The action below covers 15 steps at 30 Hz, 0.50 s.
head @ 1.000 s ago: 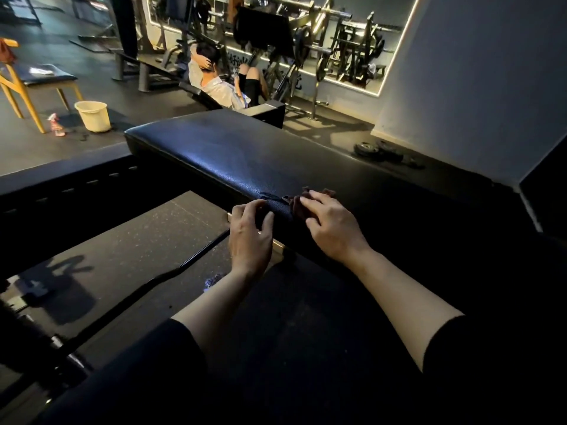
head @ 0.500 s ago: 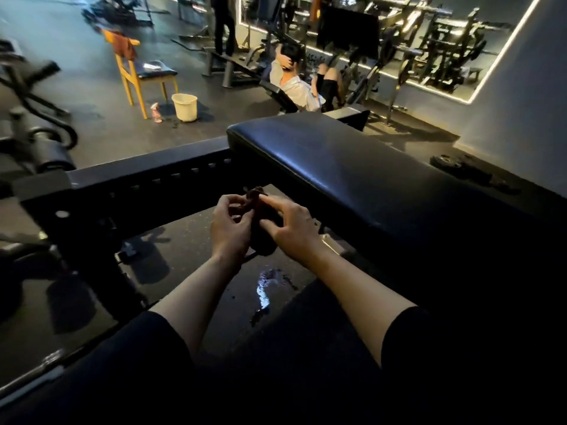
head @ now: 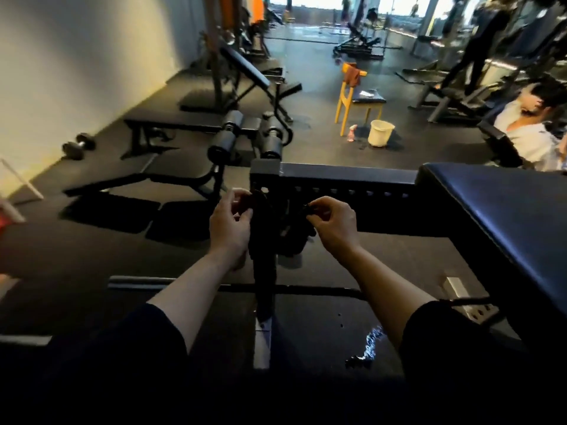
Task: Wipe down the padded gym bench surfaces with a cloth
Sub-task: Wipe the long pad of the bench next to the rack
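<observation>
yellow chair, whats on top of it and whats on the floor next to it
An orange cloth drapes the yellow chair back; something pale lies on its seat. Beside it stand a spray bottle and a bucket, contents hidden.

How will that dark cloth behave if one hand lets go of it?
Probably floppy: the dark cloth sags between the left hand and right hand, each pinching an upper edge. It looks light, since fingertip pinches alone carry it. Released on one side, it would likely swing down and hang from the other hand rather than hold its shape.

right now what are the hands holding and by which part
A dark cloth, pinched at its top edge: left hand at one end, right hand at the other; the rest hangs down.
</observation>
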{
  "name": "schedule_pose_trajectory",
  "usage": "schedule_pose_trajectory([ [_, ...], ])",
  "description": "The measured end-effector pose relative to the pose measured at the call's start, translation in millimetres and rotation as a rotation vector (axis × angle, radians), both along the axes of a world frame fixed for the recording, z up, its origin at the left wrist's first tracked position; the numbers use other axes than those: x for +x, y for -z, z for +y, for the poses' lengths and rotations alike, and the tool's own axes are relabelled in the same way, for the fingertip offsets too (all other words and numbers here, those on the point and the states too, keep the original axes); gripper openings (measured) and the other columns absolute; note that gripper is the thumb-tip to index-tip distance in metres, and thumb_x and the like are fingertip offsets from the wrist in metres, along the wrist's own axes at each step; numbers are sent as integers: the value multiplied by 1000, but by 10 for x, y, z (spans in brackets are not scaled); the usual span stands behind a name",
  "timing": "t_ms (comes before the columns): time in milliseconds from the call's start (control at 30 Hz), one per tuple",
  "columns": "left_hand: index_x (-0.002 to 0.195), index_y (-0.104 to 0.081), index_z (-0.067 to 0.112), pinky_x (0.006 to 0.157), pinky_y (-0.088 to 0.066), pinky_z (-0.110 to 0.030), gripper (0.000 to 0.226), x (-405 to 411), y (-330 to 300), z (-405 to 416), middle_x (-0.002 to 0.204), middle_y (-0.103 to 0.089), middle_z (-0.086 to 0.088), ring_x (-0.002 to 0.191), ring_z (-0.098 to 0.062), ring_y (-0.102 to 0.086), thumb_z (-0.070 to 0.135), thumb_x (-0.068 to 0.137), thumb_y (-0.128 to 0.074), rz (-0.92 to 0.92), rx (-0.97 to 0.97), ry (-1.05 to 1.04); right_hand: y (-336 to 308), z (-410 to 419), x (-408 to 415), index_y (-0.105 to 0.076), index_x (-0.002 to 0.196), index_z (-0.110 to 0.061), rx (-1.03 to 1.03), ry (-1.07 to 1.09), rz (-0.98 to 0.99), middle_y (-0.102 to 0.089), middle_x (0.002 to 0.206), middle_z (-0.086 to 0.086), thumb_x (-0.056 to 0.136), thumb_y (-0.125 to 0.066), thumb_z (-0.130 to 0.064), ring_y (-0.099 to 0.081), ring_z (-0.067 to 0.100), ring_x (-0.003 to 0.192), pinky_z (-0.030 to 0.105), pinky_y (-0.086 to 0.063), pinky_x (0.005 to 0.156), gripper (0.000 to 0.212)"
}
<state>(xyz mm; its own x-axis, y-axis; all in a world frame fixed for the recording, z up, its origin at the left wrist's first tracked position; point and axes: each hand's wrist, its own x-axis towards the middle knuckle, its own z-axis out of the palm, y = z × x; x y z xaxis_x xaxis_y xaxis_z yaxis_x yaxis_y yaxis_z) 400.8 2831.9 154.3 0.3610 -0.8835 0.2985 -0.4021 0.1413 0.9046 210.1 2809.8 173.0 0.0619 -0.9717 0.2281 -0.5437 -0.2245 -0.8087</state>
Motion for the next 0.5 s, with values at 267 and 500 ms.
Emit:
schedule_pose_trajectory([
  [267,86,-59,21,71,-45,-22,19,738,14,849,90,-61,4,85,-11,-58,7,81,-72,-119,53,-521,120,-123,806,-61,89,-17,-5,-329,-90,-62,89,2,86,-67,-18,-62,17,86,35,-54,80,7],
  [500,89,-64,11,80,-24,1,19,1294,59,1528,121,-44,-7,111,-10,-43,-7,82,-61,-199,195,-808,153,109,1723,-60,90,-20,27,-623,-128,-64,90,0,88,-64,-14,-63,16,89,35,-55,79,7],
])
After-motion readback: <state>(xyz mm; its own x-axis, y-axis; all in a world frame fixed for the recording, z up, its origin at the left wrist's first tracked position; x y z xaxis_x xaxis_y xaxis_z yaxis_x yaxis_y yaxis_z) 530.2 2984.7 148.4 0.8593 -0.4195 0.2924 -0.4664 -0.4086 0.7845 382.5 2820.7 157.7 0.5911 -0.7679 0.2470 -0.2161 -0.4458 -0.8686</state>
